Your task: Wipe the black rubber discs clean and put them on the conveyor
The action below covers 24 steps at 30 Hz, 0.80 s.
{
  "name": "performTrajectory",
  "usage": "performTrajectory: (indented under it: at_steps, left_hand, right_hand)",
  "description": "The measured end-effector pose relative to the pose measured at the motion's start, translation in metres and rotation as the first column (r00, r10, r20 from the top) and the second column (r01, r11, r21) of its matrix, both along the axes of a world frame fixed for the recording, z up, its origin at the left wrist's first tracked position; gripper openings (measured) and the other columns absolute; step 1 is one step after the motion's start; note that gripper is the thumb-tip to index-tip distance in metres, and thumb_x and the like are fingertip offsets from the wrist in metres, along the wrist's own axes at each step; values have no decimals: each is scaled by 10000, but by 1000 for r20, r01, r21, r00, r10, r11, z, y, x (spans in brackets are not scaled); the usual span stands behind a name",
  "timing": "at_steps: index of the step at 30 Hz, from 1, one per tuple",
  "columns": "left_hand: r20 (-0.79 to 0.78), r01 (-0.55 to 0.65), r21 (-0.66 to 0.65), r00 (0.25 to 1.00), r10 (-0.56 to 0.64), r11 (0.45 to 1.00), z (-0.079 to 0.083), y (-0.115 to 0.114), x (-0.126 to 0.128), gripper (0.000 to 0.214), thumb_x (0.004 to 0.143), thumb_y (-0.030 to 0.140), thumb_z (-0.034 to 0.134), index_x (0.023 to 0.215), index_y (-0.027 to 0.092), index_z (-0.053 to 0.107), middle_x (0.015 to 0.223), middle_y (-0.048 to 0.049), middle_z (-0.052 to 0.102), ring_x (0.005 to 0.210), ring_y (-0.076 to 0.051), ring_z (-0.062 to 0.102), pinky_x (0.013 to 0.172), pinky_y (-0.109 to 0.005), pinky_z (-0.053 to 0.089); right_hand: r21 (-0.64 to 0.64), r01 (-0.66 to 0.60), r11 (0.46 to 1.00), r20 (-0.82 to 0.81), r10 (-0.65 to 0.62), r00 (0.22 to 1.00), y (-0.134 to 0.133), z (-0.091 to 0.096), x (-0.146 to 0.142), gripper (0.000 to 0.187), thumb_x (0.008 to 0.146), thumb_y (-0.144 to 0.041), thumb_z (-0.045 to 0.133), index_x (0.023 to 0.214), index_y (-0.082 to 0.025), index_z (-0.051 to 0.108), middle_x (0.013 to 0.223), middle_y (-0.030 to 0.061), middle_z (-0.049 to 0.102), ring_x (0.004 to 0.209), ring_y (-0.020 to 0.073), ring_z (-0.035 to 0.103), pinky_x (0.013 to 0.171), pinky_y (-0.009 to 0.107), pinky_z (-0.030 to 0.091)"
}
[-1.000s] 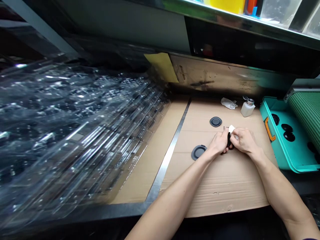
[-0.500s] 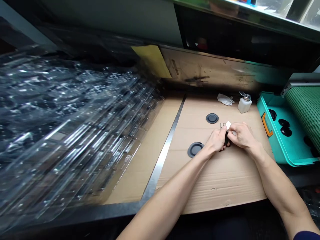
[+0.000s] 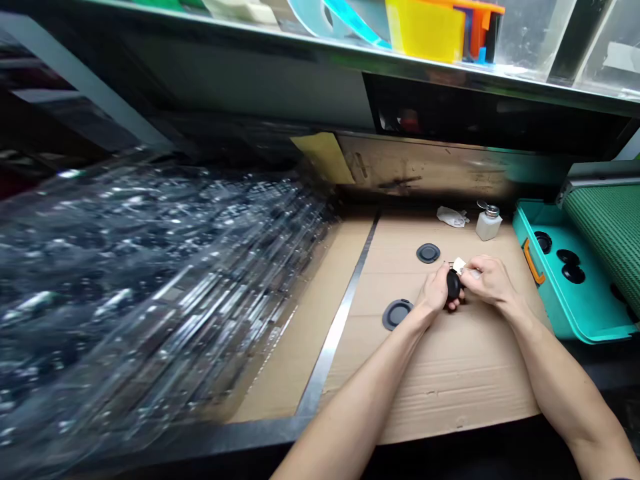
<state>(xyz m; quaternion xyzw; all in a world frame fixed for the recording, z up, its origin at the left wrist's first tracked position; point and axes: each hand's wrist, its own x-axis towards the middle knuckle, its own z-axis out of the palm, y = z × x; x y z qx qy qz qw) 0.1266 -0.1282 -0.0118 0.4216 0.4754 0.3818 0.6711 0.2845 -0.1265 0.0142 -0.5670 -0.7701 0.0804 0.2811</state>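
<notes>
Over the cardboard sheet [image 3: 450, 373], my left hand [image 3: 433, 291] is closed round a smooth black round part [image 3: 453, 285]. My right hand [image 3: 487, 279] pinches a small piece of white cloth or tissue [image 3: 459, 265] at the upper edge of that part. The two hands almost meet, and fingers cover much of the black part. Left of them lie two dark grey discs with raised rims: the farther disc [image 3: 428, 253] is apart from my hands, and the nearer disc [image 3: 397, 315] sits beside my left forearm.
A white pump bottle [image 3: 488, 225] with its lid up stands behind my hands, beside a crumpled white tissue [image 3: 452, 217]. At right, a teal bin [image 3: 563, 313] holds several black round parts, near a green belt [image 3: 607, 217]. Stacked clear plastic trays [image 3: 175, 287] fill the left.
The view has tilted up, showing more of the shelf. The black part has turned and more of its rounded face shows. The white piece remains in my right fingers.
</notes>
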Motion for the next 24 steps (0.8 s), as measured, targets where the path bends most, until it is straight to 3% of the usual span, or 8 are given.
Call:
performTrajectory:
  at_steps: [2,5,9,14,20,22,24]
  left_hand:
    - [128,-58,-179,988,82,982,4,8,-2,590,1026,475,226,834,104,643,616,-121,679,418,-172,593,399,-257,456]
    - [277,-3,-361,955,110,933,11,19,-11,559,1024,430,221,940,68,639,661,-144,697,491,-203,661,445,-270,506]
    - [373,62,-437,920,118,897,16,26,-24,513,1006,386,260,1005,41,639,666,-154,693,518,-225,682,460,-283,525]
    - [399,72,-443,909,125,893,14,26,-26,529,1000,400,269,999,32,649,667,-159,691,523,-236,686,468,-294,530]
    - [404,71,-357,911,86,932,5,24,-23,564,1017,467,251,1014,59,639,751,-167,705,583,-217,691,532,-300,553]
    - [395,27,-210,917,60,977,-1,19,-18,528,1014,527,330,1090,92,619,840,-143,710,637,-192,688,604,-307,574]
    - [285,-89,27,955,77,996,-6,13,-12,485,936,554,567,1184,137,584,943,-113,704,736,-182,693,707,-322,587]
  right_hand:
    - [96,81,992,-91,-73,993,6,-8,4,208,831,-334,556,682,-213,639,720,32,676,690,166,574,664,268,388]
    - [153,165,974,-133,-145,980,15,-19,11,236,849,-367,553,692,-213,638,734,38,685,694,173,584,676,277,394]
    - [127,203,971,-74,-195,978,20,-28,16,237,849,-371,549,701,-215,647,752,44,698,698,177,584,660,280,376]
    - [104,254,962,-49,-250,967,20,-28,16,246,845,-379,539,720,-211,670,747,50,709,698,184,590,655,281,380]
    - [103,355,929,-106,-344,933,30,-34,27,266,830,-397,537,685,-209,657,721,42,698,689,185,598,670,290,393]
    - [74,403,912,-155,-389,908,34,-39,33,268,823,-401,547,677,-206,658,698,34,689,669,179,589,663,289,391]
    - [25,425,905,-210,-411,887,38,-45,37,273,824,-406,553,686,-202,671,672,23,676,650,173,579,653,284,391]
